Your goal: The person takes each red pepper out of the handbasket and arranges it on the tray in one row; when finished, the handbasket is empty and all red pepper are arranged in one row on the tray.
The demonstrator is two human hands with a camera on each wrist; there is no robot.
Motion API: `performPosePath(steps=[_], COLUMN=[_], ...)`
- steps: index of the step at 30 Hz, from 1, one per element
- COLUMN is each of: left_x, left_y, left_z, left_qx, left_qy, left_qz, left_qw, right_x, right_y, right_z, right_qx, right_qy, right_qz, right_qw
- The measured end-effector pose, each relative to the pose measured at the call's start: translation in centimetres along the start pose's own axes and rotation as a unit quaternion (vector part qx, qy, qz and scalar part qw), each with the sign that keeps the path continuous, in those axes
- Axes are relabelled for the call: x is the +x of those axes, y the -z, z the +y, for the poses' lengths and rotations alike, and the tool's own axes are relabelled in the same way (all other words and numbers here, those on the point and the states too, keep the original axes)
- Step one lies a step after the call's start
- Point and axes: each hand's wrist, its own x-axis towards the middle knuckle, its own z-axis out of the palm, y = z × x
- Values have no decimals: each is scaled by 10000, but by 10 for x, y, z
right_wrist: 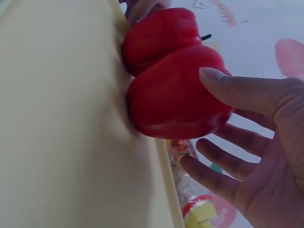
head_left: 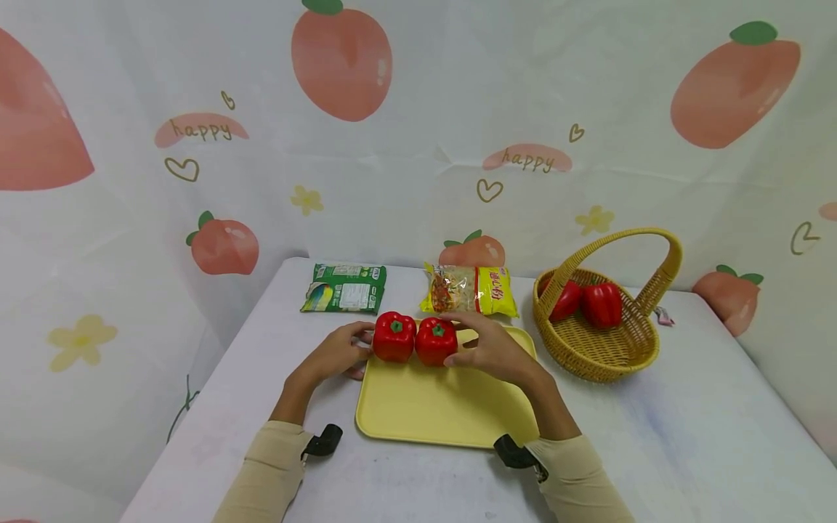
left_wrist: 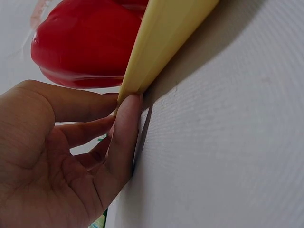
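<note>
Two peppers stand side by side and touching at the far edge of the tray (head_left: 418, 414), between my hands: the left pepper (head_left: 394, 336) just beside my left hand (head_left: 336, 354), the right pepper (head_left: 436, 341) under the thumb of my right hand (head_left: 492, 353). My right hand is spread, fingers relaxed behind the pepper and the thumb lying against its side, more a steadying touch than a grip, as the right wrist view shows. My left hand is loosely curled at the tray's far left corner, a fingertip against the rim; whether it also touches the left pepper I cannot tell. Past my right hand, a little way off, the basket (head_left: 608, 349) holds two more peppers (head_left: 591, 302), lying apart from the pair on the tray. Judging by that, I take it I am about half done moving peppers from basket to tray: two set down, two left to fetch. Beyond my fingertips lie a green packet (head_left: 344, 288) towards the left and a yellow packet (head_left: 469, 290) nearer the right, both on the table (head_left: 686, 450) and off the tray.
</note>
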Motion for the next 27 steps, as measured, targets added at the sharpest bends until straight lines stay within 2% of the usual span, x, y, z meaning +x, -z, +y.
performPosePath(steps=[3,8,16,19,24,27], left_x=[1,2,1,2,2,2], left_y=[1,-1,0,-1,-1,-1], left_z=[0,-1,-1,-1,-2,-3], left_qx=[-18,-43,65,49,-16,-27], left_qy=[8,34,-24,-3,66,51], left_qz=[-6,-5,22,27,103,106], left_qw=[10000,10000,10000,10000,9999,9999], right_x=[-2,-10,-36,-49,-68,-78], right_y=[6,21,51,63,82,94], right_z=[-1,-1,1,5,13,18], right_qx=[-77,-181,-745,-1037,-1652,-1878], right_qy=[20,202,306,371,519,466], right_qz=[83,472,989,1185,1620,1782], right_qw=[9999,9985,9918,9868,9715,9648])
